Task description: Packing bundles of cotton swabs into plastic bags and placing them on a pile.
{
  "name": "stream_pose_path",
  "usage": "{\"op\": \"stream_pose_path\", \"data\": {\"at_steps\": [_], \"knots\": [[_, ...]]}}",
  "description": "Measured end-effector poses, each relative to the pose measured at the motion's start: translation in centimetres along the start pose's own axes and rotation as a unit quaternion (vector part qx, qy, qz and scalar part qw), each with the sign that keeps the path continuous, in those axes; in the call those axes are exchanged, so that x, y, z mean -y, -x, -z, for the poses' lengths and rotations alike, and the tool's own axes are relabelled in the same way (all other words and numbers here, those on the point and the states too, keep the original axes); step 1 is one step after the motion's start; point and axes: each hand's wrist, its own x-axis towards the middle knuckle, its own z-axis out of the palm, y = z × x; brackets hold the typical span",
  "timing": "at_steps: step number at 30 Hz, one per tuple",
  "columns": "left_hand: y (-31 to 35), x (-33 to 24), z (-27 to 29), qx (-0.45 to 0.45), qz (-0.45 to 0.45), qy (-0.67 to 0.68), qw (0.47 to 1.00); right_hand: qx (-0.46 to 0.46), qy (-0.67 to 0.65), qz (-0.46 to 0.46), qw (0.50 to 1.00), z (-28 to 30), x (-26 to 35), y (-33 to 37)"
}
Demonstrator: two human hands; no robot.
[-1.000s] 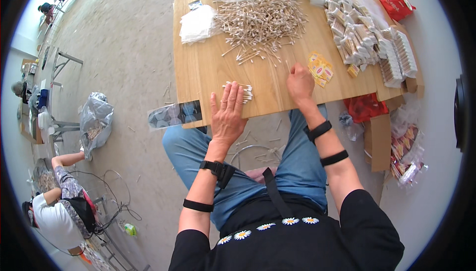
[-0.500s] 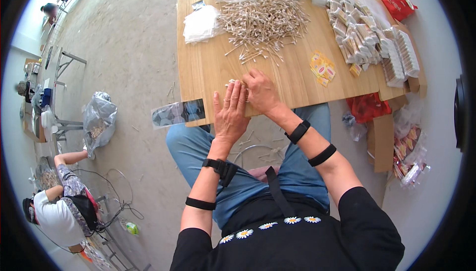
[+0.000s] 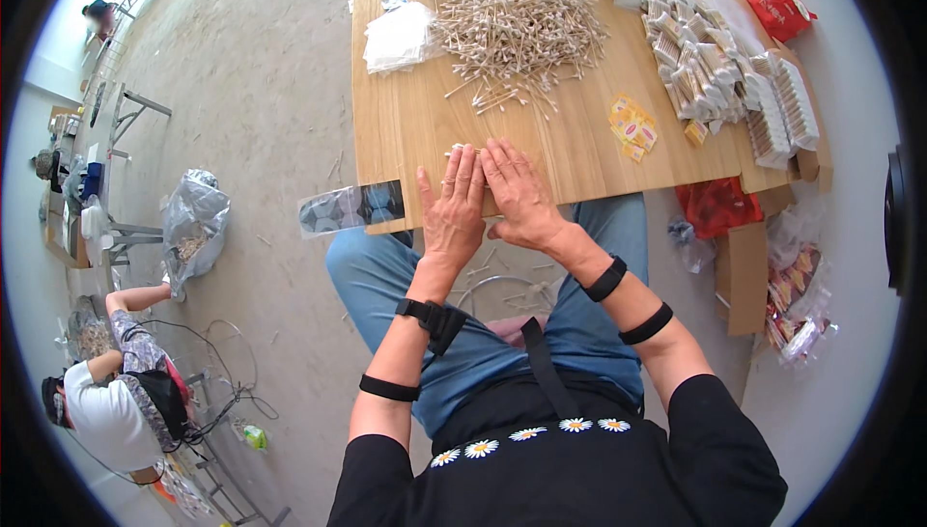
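Note:
My left hand (image 3: pixel 455 208) lies flat near the table's front edge, fingers stretched out. Beside it my right hand (image 3: pixel 521 196) is also flat with straight fingers, its index side close against the left hand. Under and between them are a few cotton swabs (image 3: pixel 456 150); only some white tips show past the fingertips, and the rest are covered. Farther up the wooden table (image 3: pixel 406 131) spreads a loose pile of cotton swabs (image 3: pixel 521 40). Left of that pile sits a stack of clear-white plastic bags (image 3: pixel 400 40). Yellow printed cards (image 3: pixel 633 124) lie to the right of my hands.
Bagged swab packs (image 3: pixel 690 59) are heaped at the right, near a red bag (image 3: pixel 778 8). A dark patterned plastic sheet (image 3: pixel 352 207) overhangs the left front corner. Below on the right stands a cardboard box (image 3: pixel 745 276). A co-worker (image 3: pixel 116 411) sits at the lower left.
My right hand has opened from a curled grip and now lies flat beside the left. The left hand stays nearly in place. The view has shifted slightly.

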Motion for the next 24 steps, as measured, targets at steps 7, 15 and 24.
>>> {"op": "stream_pose_path", "data": {"at_steps": [7, 15, 24], "knots": [[0.1, 1.5, 3.2, 0.063, 0.019, 0.097, 0.993, -0.016, 0.076, -0.050, 0.996, -2.2, 0.9, 0.5], [-0.6, 3.1, 2.7, 0.068, 0.038, 0.120, 0.990, -0.037, 0.054, -0.046, 0.997, -2.4, 1.2, 0.3], [-0.7, 1.3, 0.9, 0.042, 0.039, 0.070, 0.996, -0.093, 0.050, 0.028, 0.994, -3.6, 0.5, -0.5]]}}
